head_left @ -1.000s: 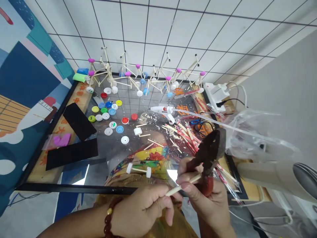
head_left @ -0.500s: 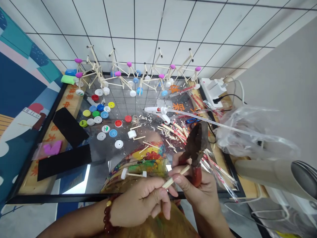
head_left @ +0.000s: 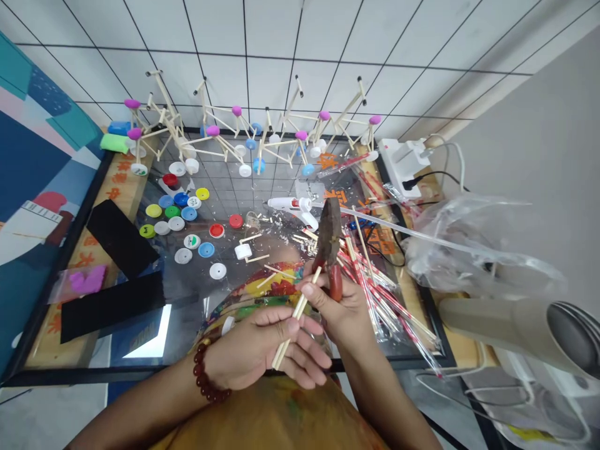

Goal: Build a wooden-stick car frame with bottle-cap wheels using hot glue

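A pair of pale wooden chopsticks (head_left: 282, 353) slants between my two hands above the table's front edge. My left hand (head_left: 253, 350) pinches them between thumb and fingers, its other fingers loosely extended. Rusty pliers with red handles (head_left: 329, 228) point upward in my right hand (head_left: 347, 312), whose thumb also presses the chopsticks' upper end. Just behind my left hand a white bottle cap (head_left: 228, 325) is partly covered. Beyond lies a piece made of a white cap (head_left: 243, 251) with short sticks. Loose sticks (head_left: 280, 270) lie nearby.
Colourful bottle caps (head_left: 189, 213) are spread on the left, near black strips (head_left: 112, 306). A white glue gun (head_left: 288, 204) lies mid-table. Wrapped chopsticks (head_left: 398, 300) are heaped at right. Stick models (head_left: 225, 147) with caps line the back. A power strip (head_left: 398, 159) and plastic bag (head_left: 469, 250) sit right.
The pliers and my right hand have moved left and upward. The chopsticks stand steeper, showing more length. My left hand's fingers have spread more, and it covers more of the white-cap piece behind it.
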`<action>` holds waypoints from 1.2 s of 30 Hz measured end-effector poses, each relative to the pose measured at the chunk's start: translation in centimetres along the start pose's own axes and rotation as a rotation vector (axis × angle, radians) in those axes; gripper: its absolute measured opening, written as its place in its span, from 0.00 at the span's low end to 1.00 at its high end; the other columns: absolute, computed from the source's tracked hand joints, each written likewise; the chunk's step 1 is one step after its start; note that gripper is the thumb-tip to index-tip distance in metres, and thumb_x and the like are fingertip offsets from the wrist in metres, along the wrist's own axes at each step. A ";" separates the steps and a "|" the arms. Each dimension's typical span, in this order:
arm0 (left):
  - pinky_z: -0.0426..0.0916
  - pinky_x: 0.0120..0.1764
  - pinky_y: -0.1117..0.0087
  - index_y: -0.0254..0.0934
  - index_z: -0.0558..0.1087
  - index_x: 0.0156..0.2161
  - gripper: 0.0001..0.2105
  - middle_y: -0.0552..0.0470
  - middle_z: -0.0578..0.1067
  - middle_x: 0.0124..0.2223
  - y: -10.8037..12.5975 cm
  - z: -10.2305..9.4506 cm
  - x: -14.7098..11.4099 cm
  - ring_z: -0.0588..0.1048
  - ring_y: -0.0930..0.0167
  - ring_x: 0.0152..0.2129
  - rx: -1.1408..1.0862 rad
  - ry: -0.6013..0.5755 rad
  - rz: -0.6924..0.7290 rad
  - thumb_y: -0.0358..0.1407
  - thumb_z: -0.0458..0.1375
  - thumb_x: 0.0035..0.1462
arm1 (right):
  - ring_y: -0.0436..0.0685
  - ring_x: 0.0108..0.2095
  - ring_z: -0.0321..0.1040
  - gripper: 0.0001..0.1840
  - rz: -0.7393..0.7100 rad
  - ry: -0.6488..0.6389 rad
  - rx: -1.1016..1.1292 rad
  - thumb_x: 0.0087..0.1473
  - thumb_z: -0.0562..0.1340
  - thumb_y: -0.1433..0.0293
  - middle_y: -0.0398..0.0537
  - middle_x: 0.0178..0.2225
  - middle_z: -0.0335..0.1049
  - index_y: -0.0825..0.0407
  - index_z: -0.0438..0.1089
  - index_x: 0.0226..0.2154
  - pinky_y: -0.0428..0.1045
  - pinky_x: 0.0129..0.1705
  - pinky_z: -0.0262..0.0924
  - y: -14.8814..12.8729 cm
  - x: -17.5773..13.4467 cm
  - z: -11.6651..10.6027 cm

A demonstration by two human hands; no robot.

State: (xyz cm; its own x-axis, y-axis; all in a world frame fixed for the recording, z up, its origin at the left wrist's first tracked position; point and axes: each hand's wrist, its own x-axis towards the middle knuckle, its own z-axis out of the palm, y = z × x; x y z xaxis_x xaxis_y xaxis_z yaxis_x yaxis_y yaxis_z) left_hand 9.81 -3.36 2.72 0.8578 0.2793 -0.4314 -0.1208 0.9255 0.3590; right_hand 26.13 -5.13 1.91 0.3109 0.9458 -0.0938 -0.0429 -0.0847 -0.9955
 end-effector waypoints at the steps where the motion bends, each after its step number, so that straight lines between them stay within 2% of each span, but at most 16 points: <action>1: 0.75 0.35 0.67 0.30 0.74 0.44 0.14 0.40 0.80 0.37 0.1 0.1 0.0 0.81 0.66 0.31 -0.018 0.018 -0.002 0.41 0.58 0.61 | 0.56 0.35 0.70 0.06 0.013 0.003 0.004 0.49 0.70 0.62 0.45 0.30 0.73 0.46 0.79 0.25 0.52 0.42 0.66 0.1 0.2 0.1; 5: 0.75 0.37 0.65 0.30 0.75 0.43 0.13 0.40 0.81 0.37 0.3 0.3 -0.1 0.81 0.65 0.32 -0.025 0.073 0.011 0.40 0.59 0.60 | 0.55 0.34 0.70 0.06 0.019 -0.011 0.012 0.49 0.70 0.62 0.45 0.30 0.73 0.45 0.80 0.26 0.52 0.42 0.66 0.5 0.4 0.4; 9: 0.75 0.36 0.65 0.30 0.76 0.41 0.13 0.41 0.81 0.34 -0.2 0.5 0.0 0.81 0.66 0.30 -0.004 0.115 0.061 0.41 0.60 0.59 | 0.57 0.39 0.71 0.07 0.044 -0.039 0.035 0.50 0.70 0.61 0.46 0.37 0.76 0.44 0.81 0.32 0.53 0.46 0.66 0.6 0.4 0.5; 11: 0.74 0.38 0.64 0.31 0.76 0.38 0.12 0.43 0.81 0.34 -0.3 0.8 0.0 0.81 0.66 0.30 -0.012 0.156 0.167 0.40 0.61 0.59 | 0.58 0.41 0.72 0.11 0.048 -0.059 0.054 0.49 0.70 0.61 0.47 0.38 0.76 0.43 0.80 0.37 0.54 0.47 0.66 0.8 0.1 0.5; 13: 0.72 0.46 0.62 0.33 0.77 0.35 0.09 0.47 0.81 0.34 -0.1 1.2 0.0 0.80 0.67 0.35 -0.044 0.228 0.367 0.39 0.62 0.58 | 0.57 0.40 0.72 0.11 0.031 -0.045 0.077 0.49 0.70 0.61 0.46 0.37 0.77 0.43 0.80 0.37 0.54 0.45 0.67 1.2 -0.4 0.5; 15: 0.66 0.55 0.60 0.35 0.78 0.33 0.07 0.49 0.80 0.38 0.2 1.6 0.0 0.78 0.66 0.42 -0.076 0.292 0.542 0.38 0.63 0.57 | 0.56 0.38 0.73 0.08 0.005 0.001 0.081 0.50 0.70 0.62 0.45 0.35 0.77 0.44 0.80 0.35 0.53 0.44 0.67 2.1 -1.0 0.6; 19: 0.58 0.61 0.56 0.36 0.78 0.33 0.09 0.47 0.77 0.51 0.6 1.9 -0.1 0.71 0.61 0.53 -0.058 0.379 0.646 0.41 0.64 0.56 | 0.57 0.39 0.72 0.10 -0.037 0.050 0.026 0.51 0.69 0.63 0.47 0.37 0.77 0.46 0.79 0.38 0.54 0.45 0.65 3.9 -2.5 0.9; 22: 0.58 0.60 0.58 0.36 0.79 0.34 0.10 0.47 0.76 0.51 0.6 1.8 0.0 0.69 0.62 0.54 -0.043 0.484 0.728 0.42 0.64 0.55 | 0.57 0.36 0.71 0.08 -0.067 0.008 -0.035 0.52 0.68 0.62 0.46 0.33 0.76 0.47 0.79 0.34 0.53 0.44 0.65 3.9 -3.3 1.2; 25: 0.62 0.57 0.57 0.37 0.80 0.34 0.11 0.46 0.77 0.49 0.6 2.0 0.2 0.71 0.61 0.50 -0.061 0.482 0.707 0.43 0.65 0.53 | 0.55 0.33 0.70 0.07 -0.116 -0.048 -0.076 0.48 0.70 0.63 0.45 0.29 0.73 0.47 0.80 0.30 0.50 0.39 0.65 2.9 -3.7 1.8; 29: 0.65 0.54 0.61 0.36 0.80 0.34 0.13 0.46 0.79 0.45 0.6 2.4 0.5 0.73 0.63 0.47 -0.034 0.479 0.670 0.44 0.68 0.49 | 0.52 0.28 0.66 0.07 -0.131 -0.024 -0.037 0.48 0.70 0.64 0.43 0.25 0.69 0.49 0.78 0.24 0.48 0.34 0.64 2.4 -3.8 2.4; 36: 0.71 0.45 0.69 0.35 0.80 0.41 0.16 0.47 0.81 0.39 1.4 2.3 1.1 0.77 0.70 0.38 0.005 0.471 0.657 0.40 0.70 0.47 | 0.53 0.29 0.66 0.09 -0.026 -0.028 0.066 0.49 0.70 0.62 0.44 0.26 0.70 0.50 0.77 0.23 0.49 0.36 0.63 3.4 -3.3 2.0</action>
State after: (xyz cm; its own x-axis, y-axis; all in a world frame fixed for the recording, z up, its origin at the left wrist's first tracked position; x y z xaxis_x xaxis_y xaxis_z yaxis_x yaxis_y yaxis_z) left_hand 11.68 -2.38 4.63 0.3117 0.8452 -0.4342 -0.5234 0.5341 0.6639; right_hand 23.05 -7.97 -1.13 0.2861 0.9559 -0.0666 -0.0978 -0.0400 -0.9944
